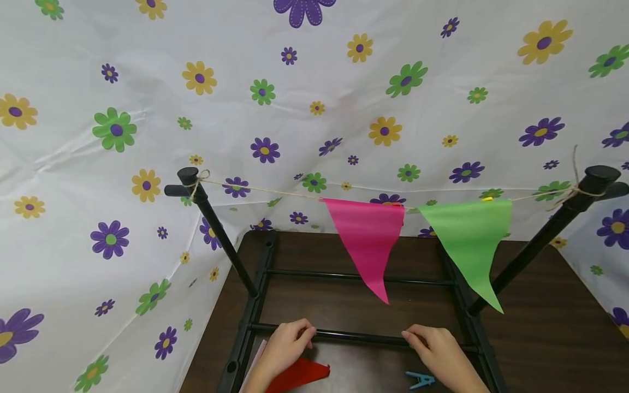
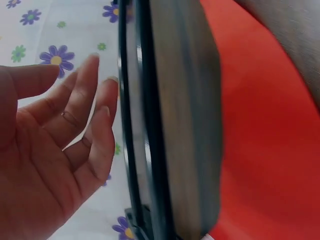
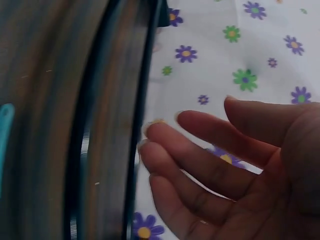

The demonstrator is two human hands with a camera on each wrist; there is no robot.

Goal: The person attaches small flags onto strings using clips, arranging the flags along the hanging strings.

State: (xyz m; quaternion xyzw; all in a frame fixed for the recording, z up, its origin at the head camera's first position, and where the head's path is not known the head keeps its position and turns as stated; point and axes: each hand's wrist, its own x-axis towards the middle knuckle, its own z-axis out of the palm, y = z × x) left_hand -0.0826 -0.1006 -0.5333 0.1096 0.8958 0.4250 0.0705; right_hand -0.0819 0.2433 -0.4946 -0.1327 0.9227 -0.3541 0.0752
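Note:
My left hand (image 1: 290,349) is empty, its fingers loosely bent, above the red felt-like piece (image 1: 302,375) on the table. Also empty, my right hand (image 1: 442,355) hovers beside a blue clothespin (image 1: 420,380). In both wrist views the palms show with nothing in them. A pink pennant (image 1: 366,234) and a light green pennant (image 1: 472,234) hang side by side from a thin twine (image 1: 275,191). A small yellow clip (image 1: 487,199) sits at the green one's top edge, and a red clip (image 1: 397,204) at the pink one's right corner.
Two black posts (image 1: 221,234) rise from a black frame with crossbars (image 1: 354,337) on the dark brown table (image 1: 555,327). The twine is knotted round both post tops. A white flower-print cloth (image 1: 236,43) hangs behind and to the sides.

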